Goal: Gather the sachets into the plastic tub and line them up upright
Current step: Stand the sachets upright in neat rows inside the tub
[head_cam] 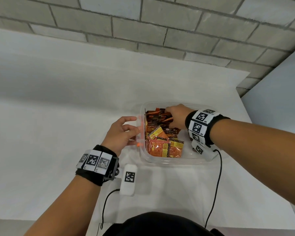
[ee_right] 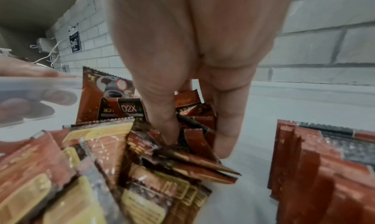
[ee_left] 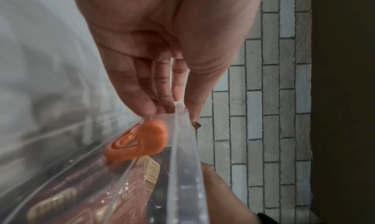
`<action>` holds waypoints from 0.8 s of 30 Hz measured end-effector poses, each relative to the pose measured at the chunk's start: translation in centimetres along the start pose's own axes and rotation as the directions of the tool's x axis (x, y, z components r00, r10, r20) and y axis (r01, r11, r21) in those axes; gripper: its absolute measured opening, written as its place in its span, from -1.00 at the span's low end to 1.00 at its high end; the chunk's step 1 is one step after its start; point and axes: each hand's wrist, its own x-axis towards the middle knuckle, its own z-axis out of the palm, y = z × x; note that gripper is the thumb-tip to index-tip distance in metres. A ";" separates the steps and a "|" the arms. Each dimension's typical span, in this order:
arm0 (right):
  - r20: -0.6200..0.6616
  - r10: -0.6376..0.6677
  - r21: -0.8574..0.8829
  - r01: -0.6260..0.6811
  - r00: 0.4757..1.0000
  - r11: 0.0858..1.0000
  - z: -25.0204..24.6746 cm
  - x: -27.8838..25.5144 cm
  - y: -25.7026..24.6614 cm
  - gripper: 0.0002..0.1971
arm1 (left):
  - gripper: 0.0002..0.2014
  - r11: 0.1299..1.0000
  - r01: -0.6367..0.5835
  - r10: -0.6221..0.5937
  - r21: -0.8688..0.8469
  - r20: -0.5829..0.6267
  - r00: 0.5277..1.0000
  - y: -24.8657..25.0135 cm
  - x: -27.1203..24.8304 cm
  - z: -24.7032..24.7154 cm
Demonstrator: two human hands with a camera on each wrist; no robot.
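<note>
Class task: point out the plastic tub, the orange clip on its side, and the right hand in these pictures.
plastic tub [head_cam: 174, 161]: head view, near rim.
orange clip [ee_left: 146, 139]: left wrist view, rounded body.
right hand [head_cam: 177, 116]: head view, back of the hand, among the sachets [head_cam: 160, 143].

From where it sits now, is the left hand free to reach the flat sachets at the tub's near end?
Probably yes. The left hand holds the tub by its left rim; the open top leaves those sachets unobstructed, and the right hand works farther back.

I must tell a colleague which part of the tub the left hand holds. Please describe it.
On the white table stands a clear plastic tub of sachets. On its left wall sits the orange clip, the tub's only plain orange part, beside the left hand.
</note>
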 end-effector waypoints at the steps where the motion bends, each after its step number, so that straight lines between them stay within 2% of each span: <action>1: -0.014 -0.011 -0.005 0.011 1.000 1.000 0.1 -0.1 0.2 -0.40 | -0.70 1.000 0.001 -0.001 -0.002 0.001 1.000 0.0 0.0 0.0; 6: -0.055 -0.055 -0.027 0.053 0.997 0.998 0.4 -0.2 0.7 -0.43 | -0.70 1.000 0.001 -0.001 -0.002 0.000 1.000 -0.1 0.1 0.0; 12: 0.002 -0.044 -0.087 0.045 0.999 0.995 0.7 0.4 -0.2 -0.33 | -0.70 1.000 0.001 -0.001 -0.017 -0.003 1.000 -0.2 0.1 0.1; 18: -0.032 -0.078 -0.130 0.073 0.996 0.989 0.3 0.3 -0.3 -0.61 | -0.70 1.000 0.000 0.000 -0.012 -0.007 1.000 -0.2 0.0 0.1; 24: -0.034 -0.101 -0.198 0.093 0.994 0.976 0.0 -0.6 -0.3 -0.70 | -0.69 1.000 0.012 -0.012 -0.019 -0.007 1.000 -0.1 0.0 0.1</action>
